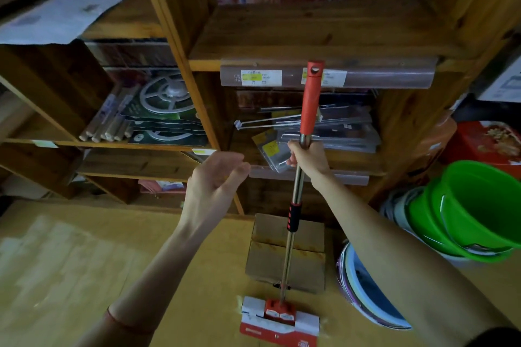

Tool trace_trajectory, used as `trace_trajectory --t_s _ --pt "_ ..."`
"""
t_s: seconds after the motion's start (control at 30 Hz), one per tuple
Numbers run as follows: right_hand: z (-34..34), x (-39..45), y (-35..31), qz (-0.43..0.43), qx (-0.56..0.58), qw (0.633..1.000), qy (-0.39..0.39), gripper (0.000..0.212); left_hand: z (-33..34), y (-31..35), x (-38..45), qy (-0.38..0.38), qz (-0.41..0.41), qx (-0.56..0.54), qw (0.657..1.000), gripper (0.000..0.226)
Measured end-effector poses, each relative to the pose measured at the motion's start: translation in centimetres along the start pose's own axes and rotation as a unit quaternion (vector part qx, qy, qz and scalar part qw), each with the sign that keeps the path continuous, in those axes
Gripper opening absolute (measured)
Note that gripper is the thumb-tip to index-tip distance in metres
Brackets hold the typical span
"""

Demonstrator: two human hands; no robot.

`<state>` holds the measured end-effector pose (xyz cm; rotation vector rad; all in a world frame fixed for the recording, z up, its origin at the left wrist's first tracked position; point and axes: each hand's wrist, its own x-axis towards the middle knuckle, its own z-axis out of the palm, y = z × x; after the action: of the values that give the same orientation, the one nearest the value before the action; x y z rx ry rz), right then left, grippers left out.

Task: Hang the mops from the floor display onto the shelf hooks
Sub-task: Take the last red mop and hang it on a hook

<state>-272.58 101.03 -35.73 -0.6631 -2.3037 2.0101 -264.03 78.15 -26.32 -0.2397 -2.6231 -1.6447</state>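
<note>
Right hand (306,156) raised in a closed grip — left hand (215,180) loosely spread, empty.

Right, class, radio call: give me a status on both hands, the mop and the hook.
Right hand gripping mop shaft, upright. Left hand open, empty. Mop handle hole not yet on hook. Packaged goods crowd the hook behind the handle.

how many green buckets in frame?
2, nested at the far right on the floor: the outer green bucket, and a second green bucket under it, showing only its rim. More may be hidden inside the stack or beyond the frame edge.
</note>
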Motion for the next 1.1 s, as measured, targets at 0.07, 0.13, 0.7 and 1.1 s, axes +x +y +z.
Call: trace_trajectory --t_s 0.07,0.13,0.7,1.1 --pt "-0.1 -1.3 -0.4 0.015 0.005 0.999 -0.028 0.024 -0.1 0.3 -0.4 0.000 0.001 0.002 1.000 0.042" --pt "0.0 -3.0 -0.7 0.022 0.001 0.999 -0.044 0.029 -0.1 0.7 -1.0 -0.002 0.002 0.001 1.000 0.042" --pt "-0.8 -30.1 -6.0 -0.085 0.043 0.994 0.052 0.040 -6.0 8.4 -18.0 -0.012 0.118 -0.031 0.992 0.025" --pt "-8.3 -57.5 -10.1 -0.201 0.043 0.942 0.265 0.036 -9.8 18.1 -35.1 -0.101 0.248 -0.108 0.957 0.023"
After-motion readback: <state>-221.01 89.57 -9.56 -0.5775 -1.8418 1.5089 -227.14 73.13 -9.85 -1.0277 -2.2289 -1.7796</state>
